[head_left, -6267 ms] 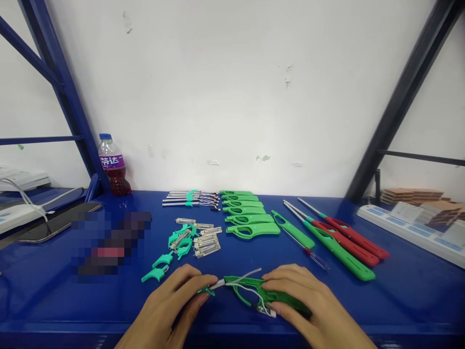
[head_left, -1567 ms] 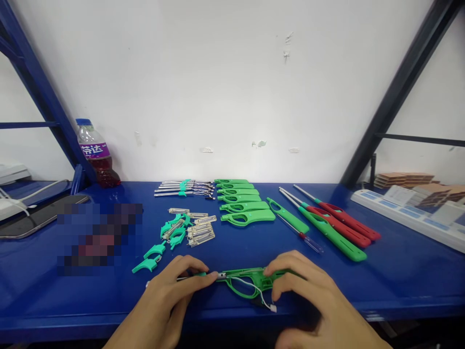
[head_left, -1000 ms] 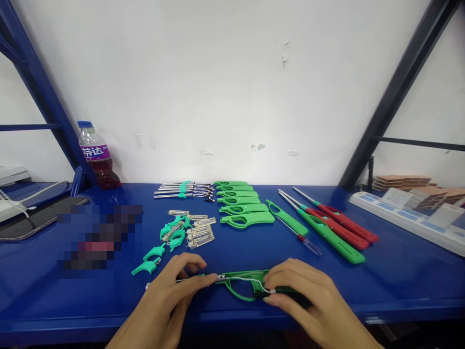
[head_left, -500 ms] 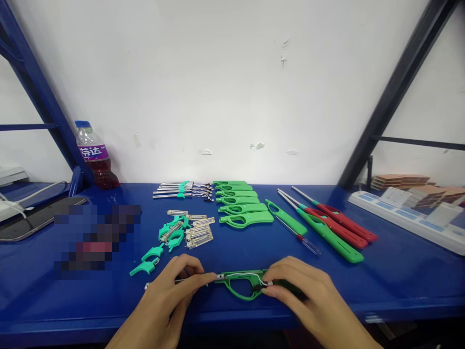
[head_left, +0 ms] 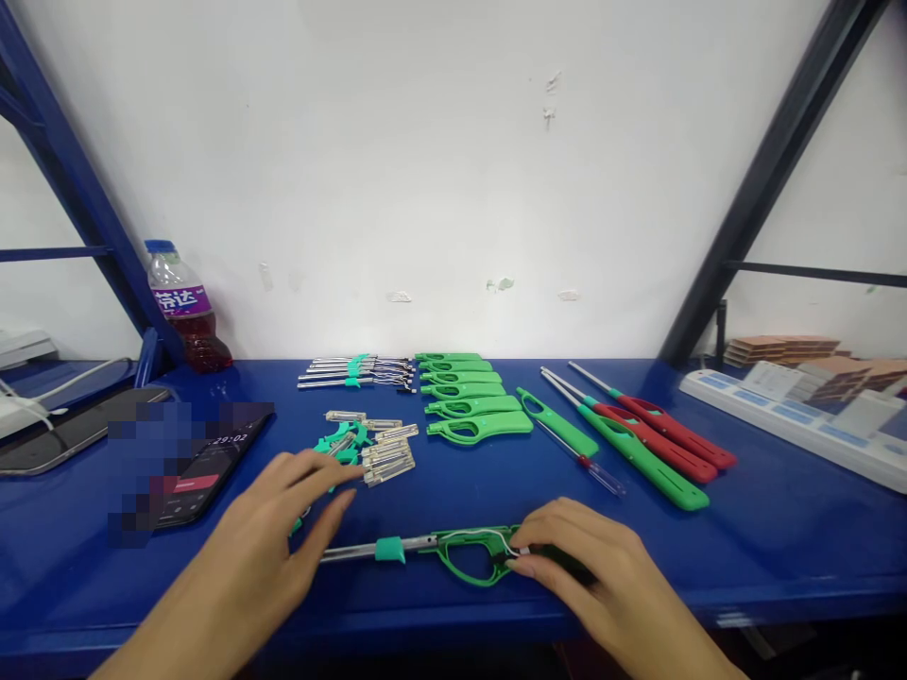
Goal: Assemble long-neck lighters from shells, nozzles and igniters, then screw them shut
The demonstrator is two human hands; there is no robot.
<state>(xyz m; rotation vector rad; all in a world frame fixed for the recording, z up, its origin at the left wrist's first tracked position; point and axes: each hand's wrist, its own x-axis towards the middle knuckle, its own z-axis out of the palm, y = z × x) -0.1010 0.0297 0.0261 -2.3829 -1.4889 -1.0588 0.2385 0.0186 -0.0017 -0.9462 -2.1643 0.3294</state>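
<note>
A half-built green lighter [head_left: 453,552] lies near the front edge of the blue bench [head_left: 779,529], its metal tube with a teal collar pointing left and a white wire across its open handle. My right hand [head_left: 588,567] presses down on the handle end, fingers curled over it and the wire. My left hand [head_left: 276,529] is off the lighter, fingers stretched out and reaching over the heap of teal triggers and small metal parts [head_left: 361,449]; nothing is in it.
Behind lie metal tubes [head_left: 354,371], a row of green handle shells [head_left: 468,397], a screwdriver [head_left: 581,461] and finished green and red lighters [head_left: 652,444]. A phone [head_left: 213,453] and a drink bottle [head_left: 180,302] sit left, a power strip [head_left: 800,430] right.
My left hand has let go of the lighter's tube and moved back and left toward the heap of teal parts. The right hand stays on the handle.
</note>
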